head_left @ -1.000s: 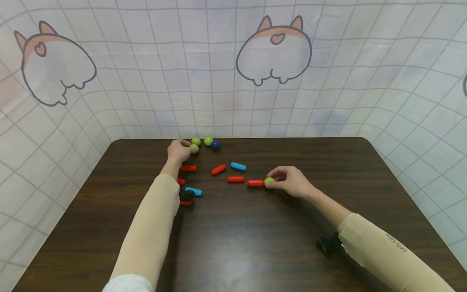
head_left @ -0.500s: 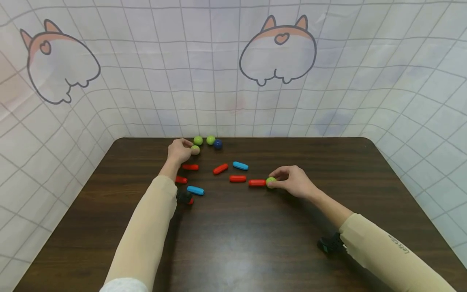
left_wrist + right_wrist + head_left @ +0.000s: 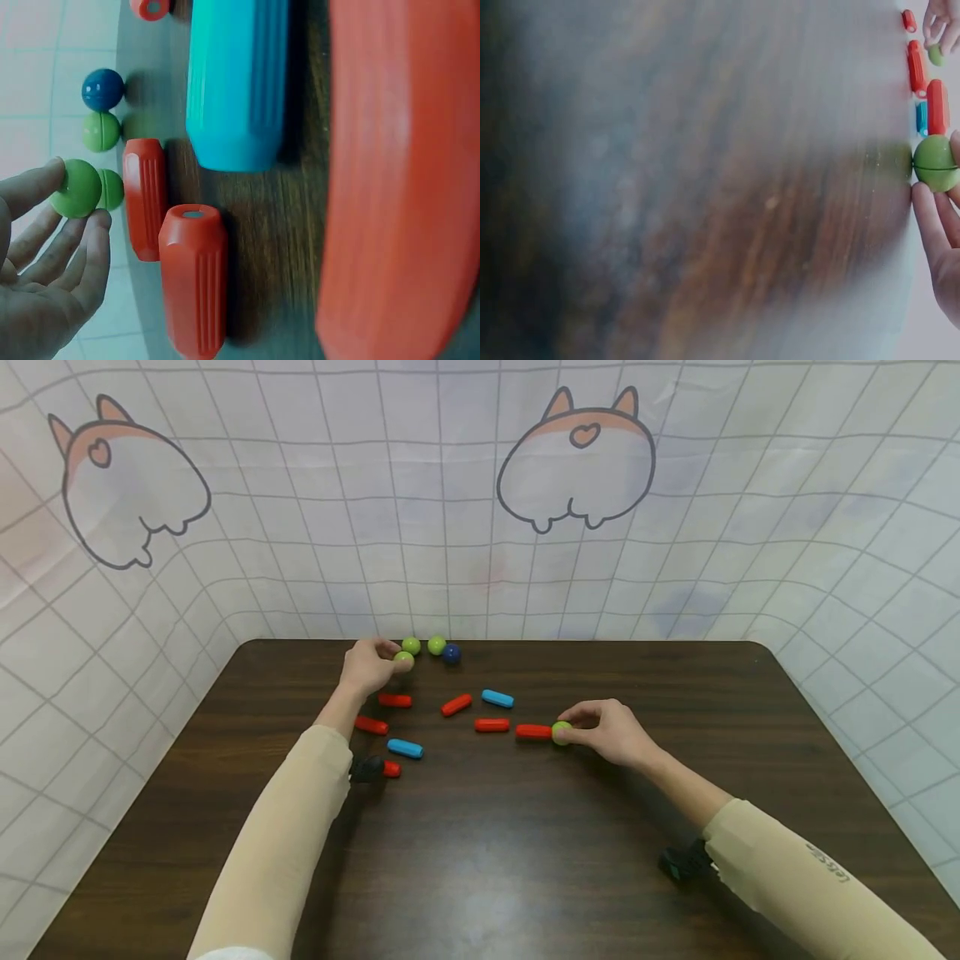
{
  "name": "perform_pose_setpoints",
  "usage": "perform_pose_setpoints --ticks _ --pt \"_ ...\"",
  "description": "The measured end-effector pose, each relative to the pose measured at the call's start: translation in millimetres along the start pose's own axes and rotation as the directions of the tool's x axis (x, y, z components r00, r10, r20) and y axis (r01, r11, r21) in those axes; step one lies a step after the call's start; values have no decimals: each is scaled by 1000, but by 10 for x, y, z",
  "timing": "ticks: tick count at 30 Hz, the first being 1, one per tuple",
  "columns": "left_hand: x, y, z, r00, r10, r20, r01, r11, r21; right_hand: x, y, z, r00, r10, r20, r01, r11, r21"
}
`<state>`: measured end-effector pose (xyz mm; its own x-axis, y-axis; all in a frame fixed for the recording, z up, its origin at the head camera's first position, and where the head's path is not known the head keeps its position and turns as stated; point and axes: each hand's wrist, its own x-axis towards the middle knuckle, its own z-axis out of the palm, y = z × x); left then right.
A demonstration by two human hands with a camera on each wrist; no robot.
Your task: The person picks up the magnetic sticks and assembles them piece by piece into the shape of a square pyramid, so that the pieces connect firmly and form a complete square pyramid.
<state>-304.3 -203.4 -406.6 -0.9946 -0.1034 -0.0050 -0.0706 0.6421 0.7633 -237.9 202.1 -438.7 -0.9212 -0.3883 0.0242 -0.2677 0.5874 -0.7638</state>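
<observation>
In the head view, my left hand (image 3: 367, 668) is at the back left of the table. It pinches a green ball (image 3: 76, 188) between thumb and fingertips, close in front of another green ball (image 3: 411, 646). A third green ball (image 3: 437, 645) and a dark blue ball (image 3: 452, 653) sit just to the right. My right hand (image 3: 611, 735) holds a green ball (image 3: 934, 163) with thumb and fingers, right at the end of a red ribbed rod (image 3: 534, 732). Part of that ball is hidden by the fingers.
More red rods (image 3: 492, 725) and two blue rods (image 3: 406, 748) (image 3: 498, 698) lie between the hands on the dark wooden table (image 3: 480, 860). One red rod (image 3: 392, 769) is partly covered by the left wrist camera (image 3: 367, 767). A white gridded cloth (image 3: 465, 568) hangs behind.
The left forearm has shifted left, uncovering more of the red rods beneath it; the left hand keeps its ball. The right hand stays at the rod's end. The head view has turned slightly.
</observation>
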Motion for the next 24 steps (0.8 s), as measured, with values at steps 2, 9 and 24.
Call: perform_pose_setpoints --ticks 2,9,24 --pt "-25 26 5 1000 23 14 -23 1000 3 0 8 -4 1000 -8 1 8 1000 6" --pt "-193 112 56 989 130 75 -131 991 6 -3 9 3 1000 -12 2 12 1000 14" --pt "-491 309 223 958 247 146 -251 968 6 4 -16 1 1000 -2 -1 2 1000 2"
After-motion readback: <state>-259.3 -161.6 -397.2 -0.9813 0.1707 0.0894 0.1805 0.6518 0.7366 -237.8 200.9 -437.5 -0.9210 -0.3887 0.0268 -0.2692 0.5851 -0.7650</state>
